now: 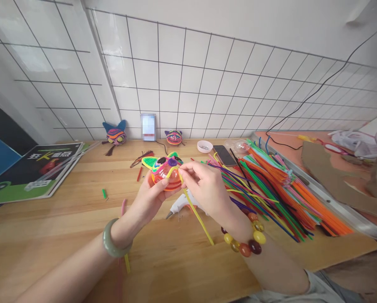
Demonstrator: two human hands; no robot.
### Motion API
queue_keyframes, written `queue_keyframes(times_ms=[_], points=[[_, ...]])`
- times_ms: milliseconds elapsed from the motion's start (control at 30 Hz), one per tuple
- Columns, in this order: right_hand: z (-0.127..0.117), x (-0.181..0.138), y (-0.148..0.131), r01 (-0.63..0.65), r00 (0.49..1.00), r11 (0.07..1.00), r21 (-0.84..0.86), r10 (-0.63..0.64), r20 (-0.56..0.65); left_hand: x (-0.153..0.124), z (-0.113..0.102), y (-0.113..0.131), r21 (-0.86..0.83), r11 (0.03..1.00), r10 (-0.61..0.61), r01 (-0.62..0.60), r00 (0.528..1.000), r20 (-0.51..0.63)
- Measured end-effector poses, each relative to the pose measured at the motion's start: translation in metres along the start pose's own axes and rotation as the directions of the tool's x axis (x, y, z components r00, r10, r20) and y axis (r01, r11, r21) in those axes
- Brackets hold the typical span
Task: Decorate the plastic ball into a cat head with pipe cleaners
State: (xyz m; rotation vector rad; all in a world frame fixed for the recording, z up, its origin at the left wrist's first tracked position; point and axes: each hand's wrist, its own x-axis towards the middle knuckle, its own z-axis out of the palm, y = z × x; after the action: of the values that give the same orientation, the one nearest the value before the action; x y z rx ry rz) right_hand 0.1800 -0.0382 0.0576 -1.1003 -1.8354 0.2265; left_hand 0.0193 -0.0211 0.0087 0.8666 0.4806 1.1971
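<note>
My left hand (155, 191) is closed around a small, colourful animal head ornament (167, 168) with green and yellow ears and a clear, shiny front. My right hand (204, 183) pinches a yellow pipe cleaner (198, 216) against the ornament's right side. One end of that pipe cleaner curves over the clear front, while its long tail hangs down towards the table. Below my hands lies a white hot glue gun (179, 205), partly hidden by my right hand, its nozzle pointing left.
Many coloured pipe cleaners (270, 189) spread over the table's right side. Behind are a phone (224, 155), a small pink dish (205, 146) and a lit screen (148, 127). Two finished-looking heads (115, 134) stand by the tiled wall. Magazines (40, 166) lie left; cardboard (336, 176) lies right.
</note>
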Motion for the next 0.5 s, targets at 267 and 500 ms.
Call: queue_keyframes(times_ms=[267,500], points=[[0.0010,-0.0008,0.0003,0.124,0.991,0.986,-0.108,-0.129,-0.044,0.0010,-0.0010,-0.0049,-0.030,0.999,0.031,-0.031,1.000,0.000],[0.0017,-0.0001,0.0000,0.157,0.987,0.984,-0.081,-0.160,-0.031,0.0033,-0.0092,-0.0044,0.021,0.997,0.073,-0.075,0.995,0.071]])
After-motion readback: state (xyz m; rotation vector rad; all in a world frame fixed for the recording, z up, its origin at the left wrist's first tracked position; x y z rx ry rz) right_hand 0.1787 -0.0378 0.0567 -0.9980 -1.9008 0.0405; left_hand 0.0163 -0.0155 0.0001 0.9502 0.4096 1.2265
